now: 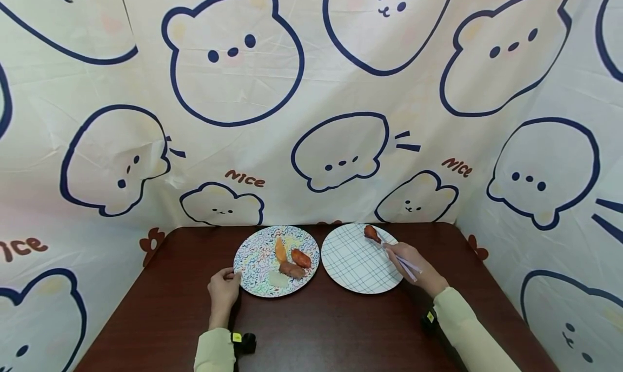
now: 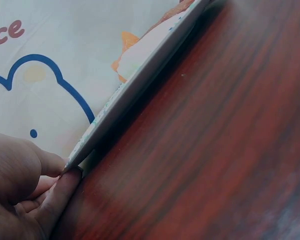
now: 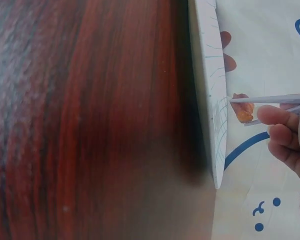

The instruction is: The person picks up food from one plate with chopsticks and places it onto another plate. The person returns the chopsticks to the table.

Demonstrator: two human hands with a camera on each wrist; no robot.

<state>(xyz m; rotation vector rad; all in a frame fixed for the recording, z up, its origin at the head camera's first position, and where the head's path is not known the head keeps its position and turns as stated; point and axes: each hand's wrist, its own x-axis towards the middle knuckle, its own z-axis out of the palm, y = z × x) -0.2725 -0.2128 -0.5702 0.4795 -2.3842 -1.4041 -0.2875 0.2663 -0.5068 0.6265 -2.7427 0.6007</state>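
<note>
My right hand [image 1: 411, 261] grips a pair of pale chopsticks [image 1: 408, 265]. Between their tips is a small brown chicken drumstick [image 1: 372, 233], over the far part of the white grid-lined plate [image 1: 352, 269]. From the right wrist view, the drumstick [image 3: 243, 107] shows just above the plate's surface. My left hand [image 1: 224, 293] pinches the near left rim of the multicoloured speckled plate [image 1: 253, 274], thumb and fingers at its edge [image 2: 85, 145]. On that plate lie an orange wedge-like piece [image 1: 280, 250], a reddish-brown piece [image 1: 300, 258], a brown sausage-like piece [image 1: 292, 270] and a pale green flat piece [image 1: 278, 279].
Both plates stand side by side near the back edge of a dark brown wooden table [image 1: 321, 329]. A cartoon-printed cloth [image 1: 340, 96] hangs behind it and along both sides. Each wrist wears a small black camera, the left one [image 1: 248, 343] close above the table.
</note>
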